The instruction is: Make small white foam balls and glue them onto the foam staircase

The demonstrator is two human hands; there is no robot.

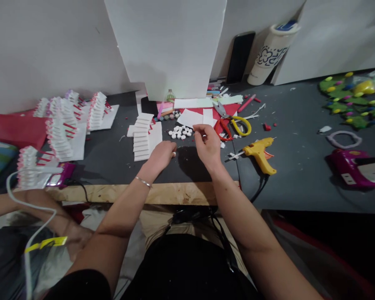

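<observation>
My left hand (162,157) is closed on a small white piece (174,154) that peeks out at the fingertips, just above the dark tabletop. Up and to the right of it, my right hand (208,146) curls its fingers toward the thumb in a pinch; whatever they hold is too small to make out. A pile of small round white pieces (180,132) lies to the left of its fingertips. Left of the pile stands a small model of stacked white steps (141,139) with thin red sticks on a white base.
Right of my hands lie scissors with yellow and red handles (242,126) and a yellow glue gun (261,155). Several finished-looking stair models (61,129) stand at the left. A white board (171,46) rises behind. Another person's arm (59,221) is at the lower left.
</observation>
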